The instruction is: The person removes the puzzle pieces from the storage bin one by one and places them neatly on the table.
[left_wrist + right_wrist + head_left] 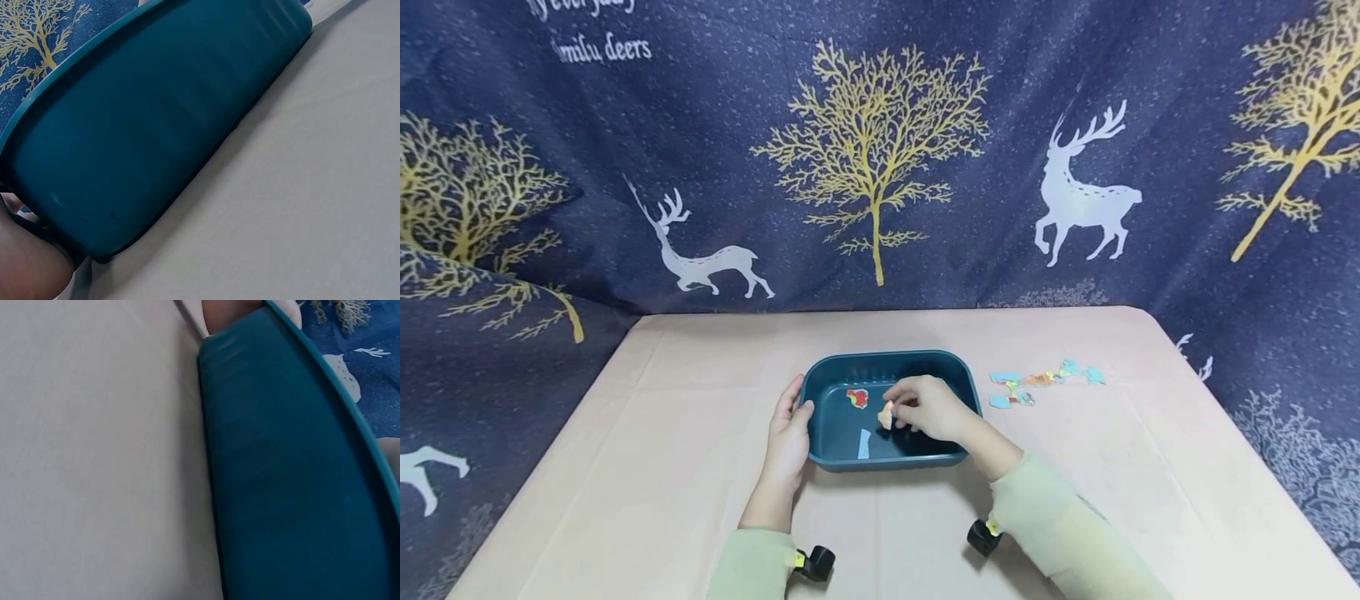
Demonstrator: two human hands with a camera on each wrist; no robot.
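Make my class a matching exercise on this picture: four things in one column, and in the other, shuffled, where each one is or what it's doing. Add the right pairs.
Column one
1. Left hand
2. Right hand
3. Red piece
4. Cluster of pieces

Column two
a. On the table, right of the tray
b. Holding a pale orange piece
c. Gripping the tray's left end
d. Lying inside the tray

Right pairs: 1-c, 2-b, 3-d, 4-a

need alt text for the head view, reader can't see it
A person's right hand pinches a small orange piece over a teal tray gripped by the left hand. Colorful pieces lie on the table to the right.
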